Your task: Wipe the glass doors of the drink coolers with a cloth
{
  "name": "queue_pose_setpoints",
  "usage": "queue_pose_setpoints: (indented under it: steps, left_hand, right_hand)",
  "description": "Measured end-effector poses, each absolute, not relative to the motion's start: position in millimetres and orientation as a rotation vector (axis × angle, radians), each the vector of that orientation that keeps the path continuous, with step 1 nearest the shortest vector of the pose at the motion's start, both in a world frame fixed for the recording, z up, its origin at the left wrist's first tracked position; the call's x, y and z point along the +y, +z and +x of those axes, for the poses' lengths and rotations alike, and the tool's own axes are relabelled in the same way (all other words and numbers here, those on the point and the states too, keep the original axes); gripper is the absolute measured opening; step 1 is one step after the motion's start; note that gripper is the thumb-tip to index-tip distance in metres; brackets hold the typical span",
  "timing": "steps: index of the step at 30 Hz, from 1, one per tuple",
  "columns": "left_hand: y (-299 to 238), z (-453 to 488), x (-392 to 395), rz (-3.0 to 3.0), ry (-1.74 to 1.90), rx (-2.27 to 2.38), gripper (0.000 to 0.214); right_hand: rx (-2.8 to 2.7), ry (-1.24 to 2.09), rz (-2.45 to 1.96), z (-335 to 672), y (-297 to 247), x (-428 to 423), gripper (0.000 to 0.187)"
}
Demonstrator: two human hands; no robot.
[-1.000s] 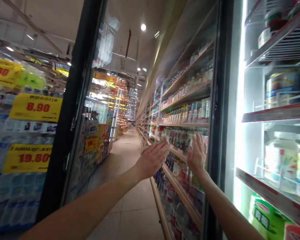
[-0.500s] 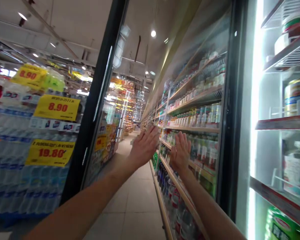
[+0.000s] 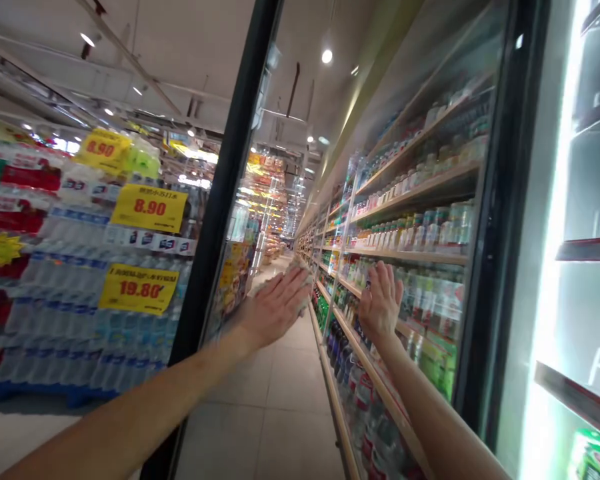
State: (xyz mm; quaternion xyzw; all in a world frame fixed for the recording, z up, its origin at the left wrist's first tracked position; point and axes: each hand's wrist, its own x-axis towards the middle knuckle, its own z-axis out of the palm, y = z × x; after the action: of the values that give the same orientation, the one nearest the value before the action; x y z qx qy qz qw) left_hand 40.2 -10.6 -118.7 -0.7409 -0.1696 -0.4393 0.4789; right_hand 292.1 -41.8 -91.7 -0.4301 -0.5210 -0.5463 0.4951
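Observation:
My left hand (image 3: pixel 275 308) presses a pale, crumpled cloth (image 3: pixel 304 301) against the glass of an opened cooler door (image 3: pixel 300 373). Its fingers lie long and close together over the cloth, most of which they cover. Farther right, my right hand (image 3: pixel 381 301) is raised with its palm to the same glass, fingers stretched upward and nothing held. Whether that palm fully touches the pane, I cannot tell. Shelves of bottles and cans (image 3: pixel 410 230) show through or in the glass behind both hands.
The door's dark frame (image 3: pixel 220 180) slants up at left, another dark upright (image 3: pixel 500 220) at right. A lit cooler interior with shelves (image 3: pixel 587 250) lies far right. Stacked water bottles (image 3: pixel 65 287) with yellow price signs (image 3: pixel 147 208) stand left. Tiled floor (image 3: pixel 240 427) runs below.
The view has swung left, so the door and shelves sit farther right. My left hand has slid left and slightly down across the glass with the cloth. My right hand stays raised at the pane.

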Motion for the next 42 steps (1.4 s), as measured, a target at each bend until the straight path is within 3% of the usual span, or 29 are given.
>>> queue_pose_setpoints:
  steps: [4,9,15,20,25,32,38,42]
  left_hand:
    - [-123,20,-8,-1.823,-1.029,-0.344,0.044]
    - [-118,17,-11,-1.655,-1.330,-0.659,0.044]
    - [-156,15,-17,-1.811,-1.065,-0.439,0.046]
    - [-166,-14,-12,-1.652,-1.308,-0.720,0.048]
    - [-215,-22,-14,-1.798,-1.182,-0.599,0.048]
    - [-154,-19,-5,-1.632,-1.453,-0.731,0.056]
    - [-198,-16,-17,-1.797,-1.289,-0.683,0.057]
    - [-187,-14,-13,-1.773,-1.315,-0.688,0.055]
  right_hand:
    - [-1.334,-1.315,-1.045,273,-102,-47,0.055]
    - [-1.486,-1.290,-0.892,222,-114,-52,0.060]
    - [-1.565,-1.279,-0.877,196,-122,-44,0.059]
    - [-1.567,-1.301,-0.872,197,-130,-37,0.057]
    - [-1.558,-1.308,-0.873,196,-132,-34,0.057]
    - [-1.583,-1.307,-0.880,196,-132,-33,0.057]
    - [-1.586,-1.337,-0.883,196,-132,-37,0.054]
    - [-1.582,-1.335,-0.882,196,-132,-36,0.051]
